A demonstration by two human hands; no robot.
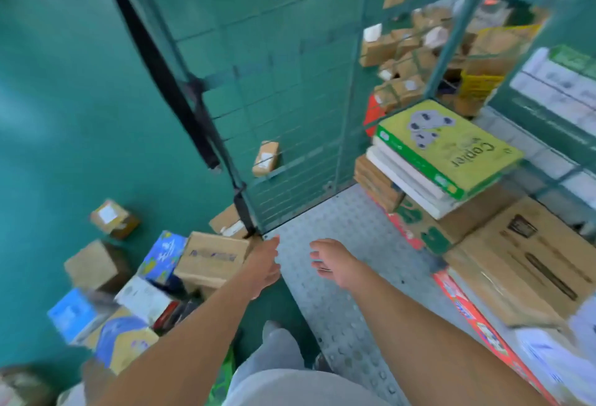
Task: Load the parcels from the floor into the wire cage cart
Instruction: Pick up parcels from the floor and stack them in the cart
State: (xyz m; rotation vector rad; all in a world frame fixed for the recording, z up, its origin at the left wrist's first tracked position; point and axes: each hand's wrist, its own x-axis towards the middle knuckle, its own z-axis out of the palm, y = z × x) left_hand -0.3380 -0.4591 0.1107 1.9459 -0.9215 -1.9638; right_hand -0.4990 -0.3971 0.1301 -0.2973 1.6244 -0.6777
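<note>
Green floor [64, 115] runs under everything, glossy and bare on the left, with the person's grey trouser leg at the bottom edge. Nearest, a loose heap of parcels [135, 286] sits on that floor just left of the legs: brown cartons, blue printed boxes, a white one, tumbled against each other as if dropped for sorting rather than stacked.

Both arms reach forward over the cart's edge. The left hand [263, 265] hangs beside the brown carton [211, 259] at the top of the heap, fingers relaxed and holding nothing; the right hand [332, 262] hovers over the studded metal deck [338, 276], fingers loosely spread, also empty. Both look ready for the next pick.

On the deck's right side, flat brown cartons [522, 264] lie as a base, with white slabs and a green copier-paper box [448, 147] stacked above, heavy flat items low so the pile stands.

Beyond, the wire cage cart [274, 67] wall rises, a black strap [167, 83] hanging from its open side. More small parcels are scattered on the floor behind the mesh, blurred.
</note>
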